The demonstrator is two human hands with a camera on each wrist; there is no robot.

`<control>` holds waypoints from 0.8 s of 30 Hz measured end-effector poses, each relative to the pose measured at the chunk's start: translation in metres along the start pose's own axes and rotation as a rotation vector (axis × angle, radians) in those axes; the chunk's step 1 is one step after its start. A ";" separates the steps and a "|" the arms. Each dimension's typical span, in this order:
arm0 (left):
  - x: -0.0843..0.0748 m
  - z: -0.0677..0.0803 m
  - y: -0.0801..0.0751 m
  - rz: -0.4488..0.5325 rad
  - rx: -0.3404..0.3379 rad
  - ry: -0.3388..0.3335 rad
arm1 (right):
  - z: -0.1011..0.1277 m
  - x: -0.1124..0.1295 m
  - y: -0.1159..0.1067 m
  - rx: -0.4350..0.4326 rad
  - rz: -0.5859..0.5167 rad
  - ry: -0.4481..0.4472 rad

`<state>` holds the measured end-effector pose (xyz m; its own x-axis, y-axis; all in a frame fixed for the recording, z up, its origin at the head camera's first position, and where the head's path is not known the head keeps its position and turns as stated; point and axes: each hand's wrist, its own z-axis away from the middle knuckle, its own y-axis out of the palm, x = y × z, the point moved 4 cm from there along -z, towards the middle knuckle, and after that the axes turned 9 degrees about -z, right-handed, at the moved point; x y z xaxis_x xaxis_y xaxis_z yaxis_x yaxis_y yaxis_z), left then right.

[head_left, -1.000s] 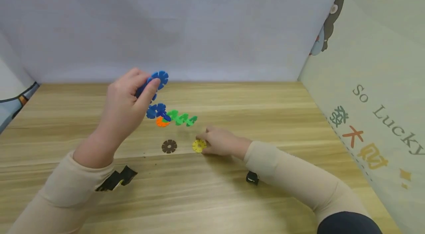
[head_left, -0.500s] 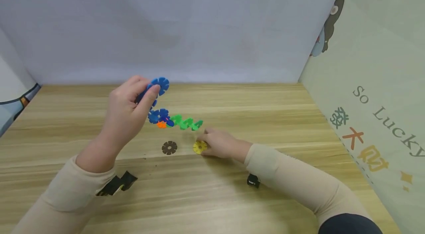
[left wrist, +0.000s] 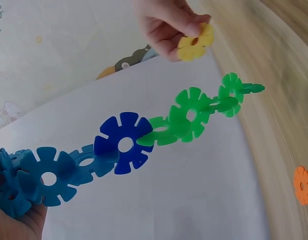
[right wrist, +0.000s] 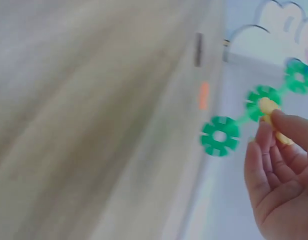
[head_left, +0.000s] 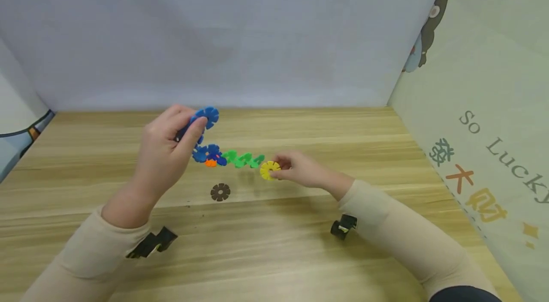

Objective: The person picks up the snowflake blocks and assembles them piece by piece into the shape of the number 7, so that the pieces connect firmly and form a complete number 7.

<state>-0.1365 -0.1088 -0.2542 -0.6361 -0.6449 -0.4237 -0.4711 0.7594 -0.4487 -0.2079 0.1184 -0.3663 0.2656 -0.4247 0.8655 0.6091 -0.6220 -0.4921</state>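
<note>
My left hand [head_left: 165, 149] grips the blue end of a chain of notched plastic discs, raised over the table. Blue discs [left wrist: 48, 177] lead to a dark blue disc [left wrist: 125, 144], then several green discs [left wrist: 191, 115] slotted together crosswise at the free end. My right hand [head_left: 300, 168] pinches a yellow notched disc [head_left: 270, 170] between thumb and fingers. In the head view that disc is right beside the last green disc; the left wrist view shows a gap between them. The left palm and fingers partly hide the gripped blue discs.
A brown notched disc [head_left: 220, 192] lies flat on the wooden table [head_left: 257, 254]. An orange disc [left wrist: 303, 185] lies behind it, partly covered by the chain in the head view. A pale cloth [head_left: 240, 35] hangs along the table's back edge, with a printed panel [head_left: 480, 102] at right.
My right hand has lifted the yellow disc off the table, moving it up and slightly right towards the chain's green end. My left hand has lowered a little with the chain.
</note>
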 end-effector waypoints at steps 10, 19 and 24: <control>-0.004 0.005 0.008 0.038 -0.009 0.029 | 0.012 0.026 -0.028 -0.134 -0.221 0.021; -0.005 0.006 0.012 0.079 -0.002 0.063 | 0.018 0.047 -0.033 -0.132 -0.209 0.023; -0.003 0.008 0.011 0.092 -0.010 0.069 | 0.021 0.056 -0.034 -0.153 -0.233 -0.006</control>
<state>-0.1347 -0.0989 -0.2641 -0.7174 -0.5655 -0.4069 -0.4149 0.8160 -0.4025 -0.1982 0.1299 -0.2990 0.1367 -0.2549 0.9572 0.5348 -0.7944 -0.2880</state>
